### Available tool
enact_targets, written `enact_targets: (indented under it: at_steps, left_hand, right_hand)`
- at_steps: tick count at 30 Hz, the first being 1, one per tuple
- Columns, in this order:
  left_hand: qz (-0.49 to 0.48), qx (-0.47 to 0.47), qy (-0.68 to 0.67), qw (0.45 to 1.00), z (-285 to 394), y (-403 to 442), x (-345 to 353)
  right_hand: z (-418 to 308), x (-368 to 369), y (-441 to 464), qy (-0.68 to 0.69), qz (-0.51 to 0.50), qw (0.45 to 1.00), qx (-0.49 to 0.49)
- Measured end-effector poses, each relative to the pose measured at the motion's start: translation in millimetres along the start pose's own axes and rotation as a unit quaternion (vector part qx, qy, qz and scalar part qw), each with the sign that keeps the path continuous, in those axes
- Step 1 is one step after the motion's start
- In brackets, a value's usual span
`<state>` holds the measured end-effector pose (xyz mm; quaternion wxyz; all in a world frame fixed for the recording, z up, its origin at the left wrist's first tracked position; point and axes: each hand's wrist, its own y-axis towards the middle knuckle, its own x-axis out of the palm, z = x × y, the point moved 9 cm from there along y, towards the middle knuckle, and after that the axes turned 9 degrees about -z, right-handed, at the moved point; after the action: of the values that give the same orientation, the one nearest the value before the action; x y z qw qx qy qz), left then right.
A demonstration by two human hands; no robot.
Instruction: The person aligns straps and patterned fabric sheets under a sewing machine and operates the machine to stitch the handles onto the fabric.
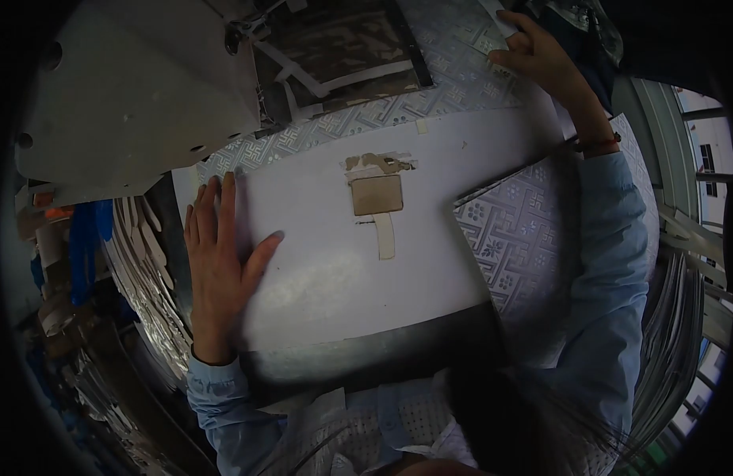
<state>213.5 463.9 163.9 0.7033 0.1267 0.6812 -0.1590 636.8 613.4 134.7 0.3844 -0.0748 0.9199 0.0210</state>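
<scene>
My left hand (217,266) lies flat on the left part of a white sheet (311,270), thumb stretched out to the side. Near the middle of that sheet sits a small brown rectangular piece (377,196), with a pale strip (385,236) below it and torn brown residue (378,164) above. At the upper right, my right hand (541,59) has its fingers curled at the edge of a silver patterned sheet (469,71), seemingly gripping it; the exact contact is partly hidden. Another patterned sheet (513,230) lies under my right forearm, one corner over the white sheet.
A large grey machine housing (144,95) stands at the upper left, beside a dark panel with tape strips (342,55). Stacked sheets (148,278) are at the left, and another stack (671,333) at the right. A dark table edge (366,357) runs along the front.
</scene>
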Motion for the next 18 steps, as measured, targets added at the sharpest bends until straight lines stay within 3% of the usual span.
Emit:
enact_targets:
  at_steps: [18]
  left_hand:
    - [-0.001,0.030,-0.042,0.999,-5.8,-3.9,-0.2]
  right_hand:
    - [0.0,1.3,2.4,-0.086,0.000,0.996,-0.024]
